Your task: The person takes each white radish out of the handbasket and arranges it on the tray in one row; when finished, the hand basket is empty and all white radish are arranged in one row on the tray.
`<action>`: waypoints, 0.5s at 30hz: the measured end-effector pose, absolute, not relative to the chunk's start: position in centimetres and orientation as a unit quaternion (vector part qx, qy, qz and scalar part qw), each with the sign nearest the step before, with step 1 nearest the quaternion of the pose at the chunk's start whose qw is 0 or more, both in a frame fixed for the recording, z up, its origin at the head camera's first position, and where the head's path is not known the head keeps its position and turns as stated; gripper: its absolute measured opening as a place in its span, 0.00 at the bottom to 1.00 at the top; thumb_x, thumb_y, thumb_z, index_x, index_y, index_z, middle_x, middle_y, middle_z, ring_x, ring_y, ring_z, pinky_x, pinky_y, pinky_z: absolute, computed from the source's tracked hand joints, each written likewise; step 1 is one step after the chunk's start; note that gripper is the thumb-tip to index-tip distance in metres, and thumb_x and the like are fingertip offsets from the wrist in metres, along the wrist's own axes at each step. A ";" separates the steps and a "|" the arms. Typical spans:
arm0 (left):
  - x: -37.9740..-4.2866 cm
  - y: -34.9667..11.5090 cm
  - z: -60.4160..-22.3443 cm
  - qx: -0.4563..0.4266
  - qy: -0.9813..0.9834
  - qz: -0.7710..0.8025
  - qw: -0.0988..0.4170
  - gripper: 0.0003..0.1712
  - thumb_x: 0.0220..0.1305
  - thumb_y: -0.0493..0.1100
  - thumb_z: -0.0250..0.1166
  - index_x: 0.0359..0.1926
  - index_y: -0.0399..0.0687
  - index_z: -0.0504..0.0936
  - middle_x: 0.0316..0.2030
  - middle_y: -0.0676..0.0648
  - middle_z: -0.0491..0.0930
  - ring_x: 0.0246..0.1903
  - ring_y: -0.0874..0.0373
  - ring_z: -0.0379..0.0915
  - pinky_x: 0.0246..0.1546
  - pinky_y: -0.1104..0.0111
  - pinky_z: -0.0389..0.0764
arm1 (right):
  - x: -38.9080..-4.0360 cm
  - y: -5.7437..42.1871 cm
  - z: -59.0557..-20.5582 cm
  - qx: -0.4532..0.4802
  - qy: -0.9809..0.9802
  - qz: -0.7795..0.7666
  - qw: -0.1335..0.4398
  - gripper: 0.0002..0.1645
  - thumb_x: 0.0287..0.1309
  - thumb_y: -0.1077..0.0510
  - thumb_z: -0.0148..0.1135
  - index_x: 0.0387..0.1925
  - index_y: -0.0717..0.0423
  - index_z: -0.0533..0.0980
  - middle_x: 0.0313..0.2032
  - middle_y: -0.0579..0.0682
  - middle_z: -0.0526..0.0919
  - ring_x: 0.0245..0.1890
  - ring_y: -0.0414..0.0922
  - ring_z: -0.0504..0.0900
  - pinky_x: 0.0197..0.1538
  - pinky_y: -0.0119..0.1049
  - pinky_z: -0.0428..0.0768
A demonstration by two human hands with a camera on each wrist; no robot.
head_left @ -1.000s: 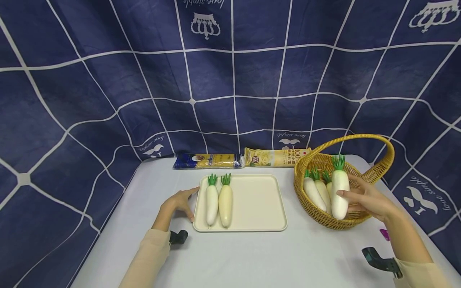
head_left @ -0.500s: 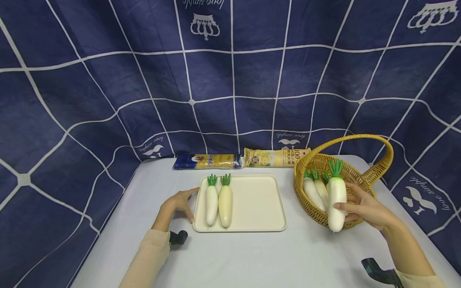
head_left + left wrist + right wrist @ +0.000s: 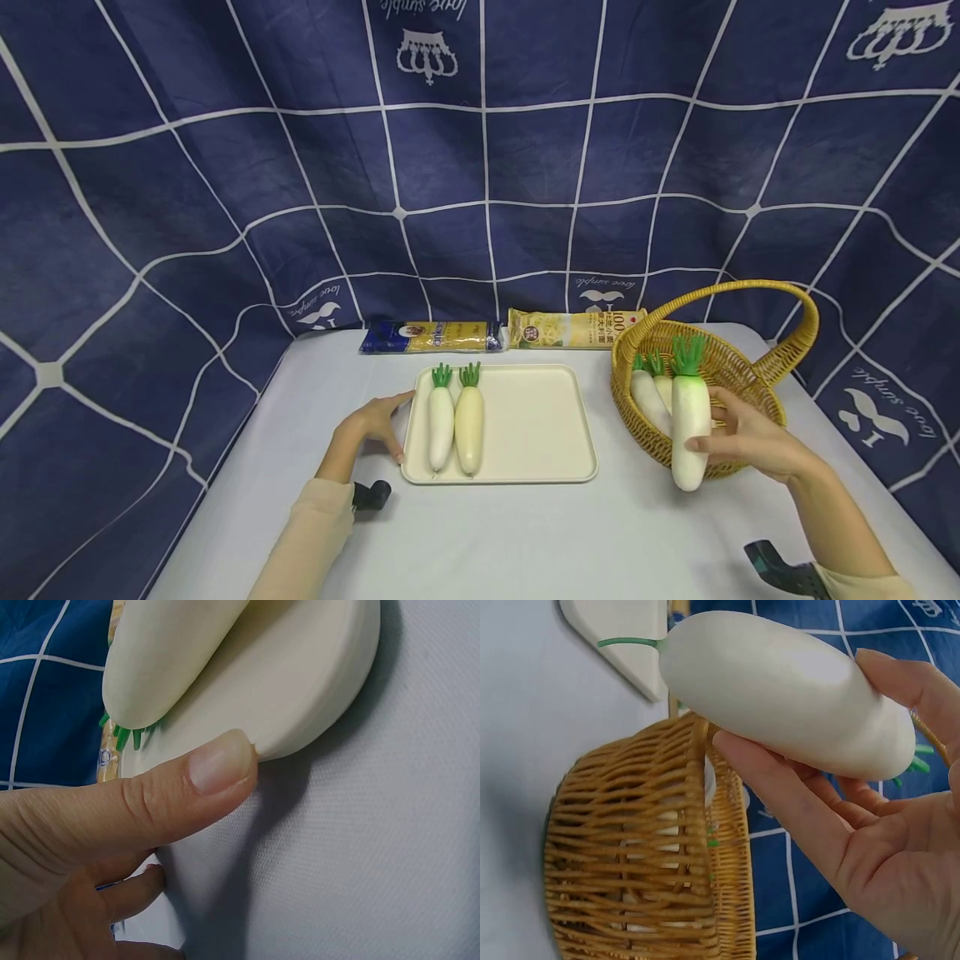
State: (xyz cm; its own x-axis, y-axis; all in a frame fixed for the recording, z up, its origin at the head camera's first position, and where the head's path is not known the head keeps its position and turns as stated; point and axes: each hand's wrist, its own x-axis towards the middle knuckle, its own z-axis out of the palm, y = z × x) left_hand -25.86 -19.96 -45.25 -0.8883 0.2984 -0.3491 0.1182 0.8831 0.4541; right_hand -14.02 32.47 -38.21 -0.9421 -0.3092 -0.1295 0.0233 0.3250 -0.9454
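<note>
My right hand (image 3: 750, 435) grips a white radish (image 3: 691, 421) with green leaf stubs, holding it over the front rim of a wicker basket (image 3: 647, 427). Thumb and fingers press on opposite sides of it in the right wrist view, where the radish (image 3: 780, 690) hangs above the basket's woven wall. My left hand (image 3: 373, 422) lies at the left side of a cream tray (image 3: 536, 425), fingers spread and the thumb (image 3: 217, 761) touching its rim near a corner. On the tray, a white radish (image 3: 441, 427) and a yellower radish (image 3: 470, 429) lie side by side, leaves away from me.
More radishes (image 3: 648, 396) lie in the basket's left part, partly hidden by the held one. The tall basket handle (image 3: 801, 337) arches to the right. Behind the tray lie a blue noodle packet (image 3: 435, 336) and a yellow noodle packet (image 3: 573, 328), before a blue checked cloth (image 3: 525, 167).
My right hand has brought the radish from inside the basket toward me and to the left, past its front rim. My left hand and the tray have stayed still.
</note>
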 end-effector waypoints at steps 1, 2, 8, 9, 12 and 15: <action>-25.8 -20.0 -45.2 0.108 0.947 0.217 0.210 0.71 0.18 0.43 0.84 0.70 0.44 0.57 0.65 0.30 0.61 0.64 0.33 0.56 0.62 0.41 0.62 | -14.0 32.3 -38.1 -0.096 0.799 -0.575 0.146 0.51 0.50 0.67 0.62 0.65 0.73 0.39 0.53 0.76 0.66 0.43 0.52 0.81 0.40 0.48 0.85; -25.8 -20.0 -45.2 0.110 0.947 0.216 0.209 0.71 0.18 0.43 0.84 0.70 0.43 0.58 0.64 0.30 0.62 0.64 0.33 0.56 0.61 0.41 0.62 | -14.0 32.2 -38.0 -0.104 0.799 -0.574 0.148 0.51 0.50 0.67 0.63 0.65 0.73 0.39 0.52 0.75 0.67 0.43 0.51 0.82 0.40 0.47 0.84; -25.7 -20.0 -45.2 0.113 0.948 0.215 0.206 0.70 0.18 0.42 0.83 0.70 0.43 0.58 0.64 0.30 0.62 0.64 0.33 0.56 0.61 0.41 0.62 | -14.0 31.1 -37.4 -0.139 0.802 -0.560 0.154 0.51 0.49 0.67 0.64 0.65 0.73 0.40 0.53 0.74 0.67 0.45 0.55 0.81 0.41 0.44 0.83; -25.7 -20.0 -45.2 0.113 0.948 0.215 0.207 0.70 0.19 0.42 0.83 0.70 0.43 0.58 0.64 0.30 0.62 0.64 0.33 0.56 0.61 0.41 0.62 | -14.0 30.9 -37.3 -0.142 0.802 -0.559 0.156 0.51 0.49 0.67 0.64 0.65 0.73 0.41 0.53 0.75 0.67 0.46 0.57 0.80 0.42 0.44 0.83; -25.6 -20.0 -45.0 0.115 0.948 0.213 0.207 0.70 0.19 0.42 0.83 0.70 0.43 0.58 0.64 0.30 0.62 0.64 0.33 0.56 0.62 0.41 0.62 | -14.0 30.3 -37.2 -0.148 0.802 -0.555 0.164 0.51 0.49 0.67 0.64 0.64 0.74 0.41 0.54 0.77 0.64 0.48 0.61 0.78 0.42 0.44 0.83; -25.5 -19.8 -44.8 0.117 0.949 0.207 0.208 0.69 0.20 0.42 0.83 0.70 0.43 0.58 0.64 0.30 0.62 0.64 0.33 0.56 0.62 0.41 0.62 | -14.3 29.7 -37.2 -0.150 0.801 -0.554 0.173 0.53 0.48 0.66 0.65 0.65 0.73 0.40 0.55 0.78 0.62 0.49 0.62 0.77 0.43 0.44 0.83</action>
